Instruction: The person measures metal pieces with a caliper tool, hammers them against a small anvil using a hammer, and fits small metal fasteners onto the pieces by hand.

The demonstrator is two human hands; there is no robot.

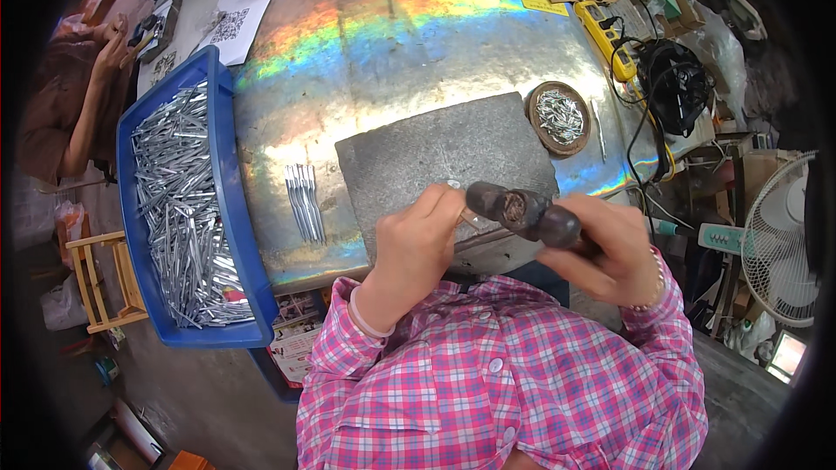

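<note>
My right hand is wrapped round the handle of a hammer, which is mostly hidden by the fingers. The dark, rounded hammer head is over the near edge of a flat grey metal block. Beside the head, my left hand is closed in a pinch on a small silvery metal piece, partly covered by fingers and hammer. Left of the block, several slim metal strips lie side by side on the table. A round brown bowl of small metal pins stands at the block's far right corner.
A blue bin full of metal strips stands at the table's left edge. A thin metal rod lies beside the bowl. A yellow power strip and cables are far right; a white fan stands right. Another person's arm is far left.
</note>
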